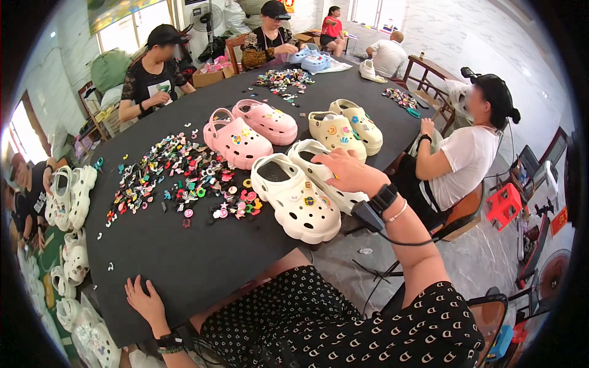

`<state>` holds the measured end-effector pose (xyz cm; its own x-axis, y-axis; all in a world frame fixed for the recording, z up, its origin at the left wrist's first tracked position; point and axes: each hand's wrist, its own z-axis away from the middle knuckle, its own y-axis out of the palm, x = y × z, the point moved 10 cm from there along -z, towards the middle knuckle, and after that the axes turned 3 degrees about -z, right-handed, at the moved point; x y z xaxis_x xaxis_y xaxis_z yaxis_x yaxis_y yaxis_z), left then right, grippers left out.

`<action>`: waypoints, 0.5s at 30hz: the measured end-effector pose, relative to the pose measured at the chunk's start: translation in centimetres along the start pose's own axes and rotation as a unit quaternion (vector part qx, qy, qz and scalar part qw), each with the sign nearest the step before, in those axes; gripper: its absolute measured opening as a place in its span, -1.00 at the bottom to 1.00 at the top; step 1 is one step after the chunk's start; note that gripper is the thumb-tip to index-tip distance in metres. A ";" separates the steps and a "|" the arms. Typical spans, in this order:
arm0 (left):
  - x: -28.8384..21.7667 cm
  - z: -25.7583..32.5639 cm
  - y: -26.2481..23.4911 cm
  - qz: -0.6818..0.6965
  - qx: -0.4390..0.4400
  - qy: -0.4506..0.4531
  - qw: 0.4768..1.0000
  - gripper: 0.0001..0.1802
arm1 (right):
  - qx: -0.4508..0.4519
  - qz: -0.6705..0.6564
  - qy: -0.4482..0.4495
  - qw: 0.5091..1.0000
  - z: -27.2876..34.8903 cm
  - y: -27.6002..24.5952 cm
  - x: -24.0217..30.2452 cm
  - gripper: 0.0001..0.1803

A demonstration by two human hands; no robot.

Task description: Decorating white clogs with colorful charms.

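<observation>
On the black table (184, 257), two white clogs (294, 196) lie side by side near the edge, beside the charm pile (178, 178). The right hand (350, 172) rests fingers spread on the right clog, steadying it. The left hand (142, 300) lies flat and empty on the table edge; charm-fitting seems underway, and next calls for picking a charm.

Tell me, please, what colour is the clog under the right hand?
White clog, head view.

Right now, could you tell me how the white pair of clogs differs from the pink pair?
The white clogs lie nearest the table's edge, under the right hand; the pink clogs lie farther in, untouched. The white pair is cream-white, the pink pair pastel pink. Both are chunky-soled pairs with charms on top.
</observation>
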<state>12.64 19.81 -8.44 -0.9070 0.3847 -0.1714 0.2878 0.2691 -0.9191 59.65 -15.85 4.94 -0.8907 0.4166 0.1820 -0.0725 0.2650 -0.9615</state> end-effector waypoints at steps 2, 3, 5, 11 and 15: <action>-0.1 0.0 0.0 -0.003 -0.012 -0.001 1.000 -0.59 | 0.089 0.058 0.018 0.994 -1.3 2.2 -0.9 -0.43; 0.0 0.1 0.1 -0.003 -0.013 -0.003 1.000 -0.59 | 0.088 0.058 0.015 0.994 -1.9 2.5 -1.2 -0.43; -0.2 0.2 0.0 0.000 -0.024 0.011 1.000 -0.60 | 0.114 0.048 0.059 0.991 -2.8 3.0 -2.0 -0.27; -0.2 0.2 -0.1 -0.006 -0.034 0.022 0.999 -0.60 | 0.137 0.042 -0.017 0.989 -3.4 2.7 2.4 -0.23; -0.5 0.2 -0.3 0.002 -0.040 0.026 0.999 -0.61 | 0.212 0.066 -0.019 0.975 -3.3 3.1 2.8 -0.32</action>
<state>12.99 19.34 -8.18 -0.8889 0.4310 -0.1553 0.3179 0.3362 -0.8865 58.40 -10.99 3.12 -0.9201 0.3884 0.0503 -0.1279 -0.1765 -0.9760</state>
